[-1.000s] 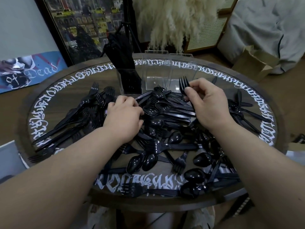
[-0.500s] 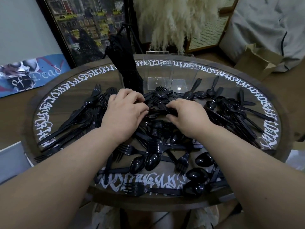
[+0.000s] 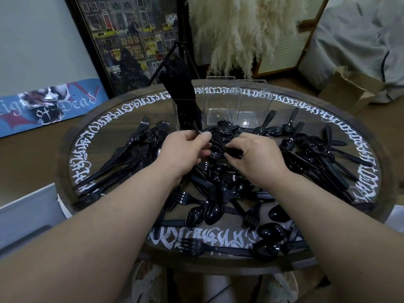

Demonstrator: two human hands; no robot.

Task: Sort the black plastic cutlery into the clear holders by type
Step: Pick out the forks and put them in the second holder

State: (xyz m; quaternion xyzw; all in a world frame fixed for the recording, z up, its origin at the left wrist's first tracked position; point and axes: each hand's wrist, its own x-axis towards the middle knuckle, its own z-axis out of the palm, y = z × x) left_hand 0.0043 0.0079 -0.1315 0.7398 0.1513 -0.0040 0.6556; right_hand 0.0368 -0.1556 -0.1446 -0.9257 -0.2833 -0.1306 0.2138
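One round table fills most of the frame, its dark wooden top ringed with white gothic lettering under a glass sheet. Scattered across it lies the black plastic cutlery, a loose heap of forks and spoons that runs from the left edge through the centre to the right edge, with more pieces along the lower rim. Forks mostly lie bunched at centre left, their tines toward the top of the frame; spoons cluster at upper right of the table. Two bare forearms enter from the bottom corners and meet above the middle of the heap.

At the top centre of the table stand the clear holders, side by side. Only the leftmost one holds anything: a tall bundle of black pieces standing upright in it, of a type I cannot tell. Both holders to its right show only their transparent walls and floors.

Just below the holders, the left hand has its fingers curled, thumb and forefinger pinching a thin black piece whose end sticks up past the knuckles; whether it is a fork or spoon cannot be told. Close beside it, the right hand is also curled, its fingertips gripping black handles that lie on the heap.

Behind the table, in the upper part of the frame, are a framed street picture, pale feathery plumes and, at upper right, a cardboard box.
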